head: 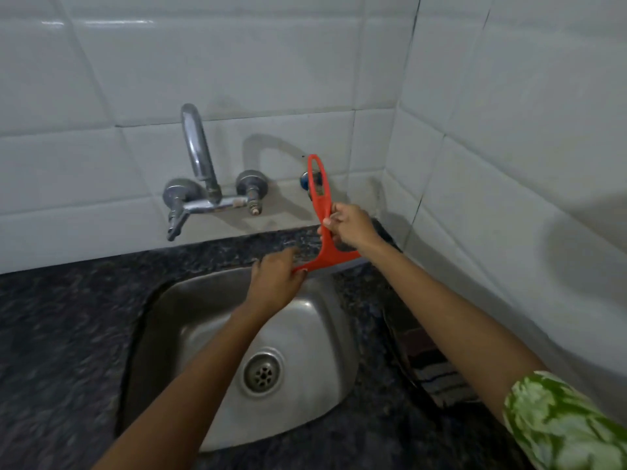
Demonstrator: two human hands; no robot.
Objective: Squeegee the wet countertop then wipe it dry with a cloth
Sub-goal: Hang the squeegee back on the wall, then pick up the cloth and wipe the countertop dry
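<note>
A red plastic squeegee [320,195] stands upright over the back right corner of the sink, its looped handle pointing up against the tiled wall. My right hand [349,223] grips the handle's middle. My left hand [276,278] pinches the left end of the squeegee's blade at the sink's back rim. The dark speckled countertop [61,334] surrounds the sink. A striped cloth [437,371] lies on the counter to the right, partly hidden under my right forearm.
A steel sink [305,320] with a round drain fills the middle. A chrome wall tap [200,178] with two valves juts out above its back left. White tiled walls meet in a corner at the right. A dark fitting sits on the wall behind the handle.
</note>
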